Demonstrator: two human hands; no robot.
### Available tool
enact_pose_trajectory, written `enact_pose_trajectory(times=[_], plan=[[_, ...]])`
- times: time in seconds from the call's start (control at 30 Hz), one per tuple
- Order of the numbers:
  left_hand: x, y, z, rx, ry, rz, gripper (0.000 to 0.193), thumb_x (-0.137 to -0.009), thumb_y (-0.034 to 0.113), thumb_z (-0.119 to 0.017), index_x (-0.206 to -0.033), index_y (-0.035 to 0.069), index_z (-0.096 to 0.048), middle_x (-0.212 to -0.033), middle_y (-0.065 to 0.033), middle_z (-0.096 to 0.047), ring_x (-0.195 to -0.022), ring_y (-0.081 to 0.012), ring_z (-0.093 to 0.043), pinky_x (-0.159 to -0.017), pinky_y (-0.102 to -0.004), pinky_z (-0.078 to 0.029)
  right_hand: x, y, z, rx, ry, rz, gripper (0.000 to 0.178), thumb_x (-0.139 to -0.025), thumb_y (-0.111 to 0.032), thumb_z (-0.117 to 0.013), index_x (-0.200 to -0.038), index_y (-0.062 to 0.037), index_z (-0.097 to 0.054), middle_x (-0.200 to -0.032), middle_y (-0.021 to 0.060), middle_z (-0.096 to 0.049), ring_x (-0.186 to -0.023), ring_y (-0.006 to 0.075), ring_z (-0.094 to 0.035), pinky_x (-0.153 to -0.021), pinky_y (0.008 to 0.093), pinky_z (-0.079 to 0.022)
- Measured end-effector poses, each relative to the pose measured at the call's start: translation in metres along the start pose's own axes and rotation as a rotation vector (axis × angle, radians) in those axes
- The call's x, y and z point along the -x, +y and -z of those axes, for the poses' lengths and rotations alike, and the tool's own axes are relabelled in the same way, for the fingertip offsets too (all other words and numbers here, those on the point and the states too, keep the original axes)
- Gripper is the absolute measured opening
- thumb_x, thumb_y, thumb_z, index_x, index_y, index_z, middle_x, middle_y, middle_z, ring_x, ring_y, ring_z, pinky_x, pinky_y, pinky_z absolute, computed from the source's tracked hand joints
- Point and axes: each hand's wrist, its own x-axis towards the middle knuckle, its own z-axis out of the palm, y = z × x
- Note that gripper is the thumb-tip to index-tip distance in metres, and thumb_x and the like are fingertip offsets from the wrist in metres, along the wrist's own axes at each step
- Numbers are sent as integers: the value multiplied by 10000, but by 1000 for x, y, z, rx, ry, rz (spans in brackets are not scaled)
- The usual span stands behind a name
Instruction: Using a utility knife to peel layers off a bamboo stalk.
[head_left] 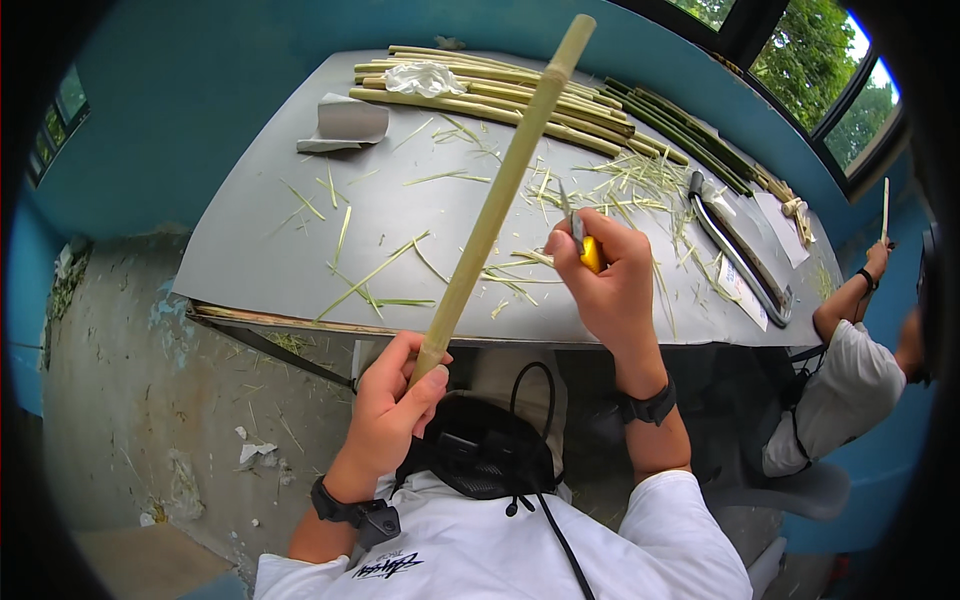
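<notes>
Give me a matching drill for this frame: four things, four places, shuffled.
Things:
1. long stick
2. knife
3. white rag
4. grey sheet of paper

Places:
A. on the stack of stalks at the far edge of the table
B. in the left hand
C. lying flat on the table, left of the stalks
D. in the right hand

Pairs: 1-B, 2-D, 3-A, 4-C
</notes>
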Motion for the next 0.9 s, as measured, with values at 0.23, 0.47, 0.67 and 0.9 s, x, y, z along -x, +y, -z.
enact_pose_trajectory(times=[0.23,0.47,0.67,0.9], plan=[[-5,4,-3,268,-110,-19,303,-1047,241,-480,-1203,-18,-489,-744,-53,-506,-491,-68,-442,-451,-220,-412,6,10,-3,275,54,5,136,-850,-72,-756,-825,-17,-633,-599,108,-552,-504,273,-483,-511,329,-383],[-11,8,-24,315,-33,-22,269,-1041,135,-582,-1247,42,-437,-804,-60,-557,-531,-70,-499,-470,-233,-470,9,18,-6,307,11,25,270,-815,-42,-761,-1064,-63,-659,-721,89,-655,-565,278,-595,-546,343,-448],[-23,15,-29,307,-54,-37,301,-1056,173,-572,-1256,79,-368,-785,-55,-551,-534,-80,-503,-470,-240,-473,13,2,1,205,-161,63,224,-831,-161,-773,-985,-48,-656,-701,67,-646,-561,218,-602,-549,312,-453],[-30,30,-29,310,-88,-2,364,-1037,172,-623,-1280,78,-369,-833,-3,-566,-628,-33,-488,-546,-211,-399,9,4,3,-18,-370,324,207,-847,-224,-698,-917,-41,-629,-732,79,-663,-624,277,-647,-583,344,-486]])
